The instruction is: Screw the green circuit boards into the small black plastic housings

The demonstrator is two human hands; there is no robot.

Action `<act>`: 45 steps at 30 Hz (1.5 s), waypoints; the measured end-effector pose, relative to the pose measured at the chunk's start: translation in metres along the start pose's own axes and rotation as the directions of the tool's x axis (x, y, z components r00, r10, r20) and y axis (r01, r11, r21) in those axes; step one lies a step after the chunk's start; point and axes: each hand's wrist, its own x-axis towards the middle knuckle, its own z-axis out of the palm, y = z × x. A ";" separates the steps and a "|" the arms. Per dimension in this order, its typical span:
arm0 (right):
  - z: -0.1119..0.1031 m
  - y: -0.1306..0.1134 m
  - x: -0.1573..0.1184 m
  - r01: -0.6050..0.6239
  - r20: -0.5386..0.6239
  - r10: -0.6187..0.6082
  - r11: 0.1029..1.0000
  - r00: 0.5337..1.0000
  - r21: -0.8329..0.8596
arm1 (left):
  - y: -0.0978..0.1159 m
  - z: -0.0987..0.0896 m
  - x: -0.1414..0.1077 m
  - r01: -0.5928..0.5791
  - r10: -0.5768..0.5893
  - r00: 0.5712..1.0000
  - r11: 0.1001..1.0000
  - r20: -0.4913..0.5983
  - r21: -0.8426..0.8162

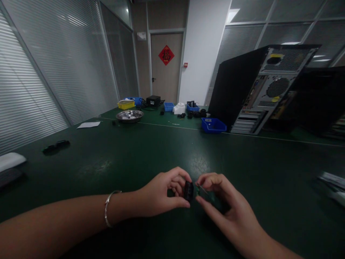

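Over the near surface (pixel 140 154), left hand's (pixel 164 190) grip is narrowed on the black piece (pixel 188 191), right hand's (pixel 229 203) pinches a green part (pixel 198 190) just right, apart; seemingly a lining-up step, calling for steadiness.

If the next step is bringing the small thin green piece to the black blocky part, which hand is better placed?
Probably the right hand: it pinches the small thin green piece, just across a gap from the black blocky part, which the left hand holds.
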 end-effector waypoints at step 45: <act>0.002 -0.003 -0.002 0.150 0.098 -0.139 0.981 0.986 -0.119 | 0.003 0.015 0.007 0.178 -0.203 0.979 0.852 0.004 -0.493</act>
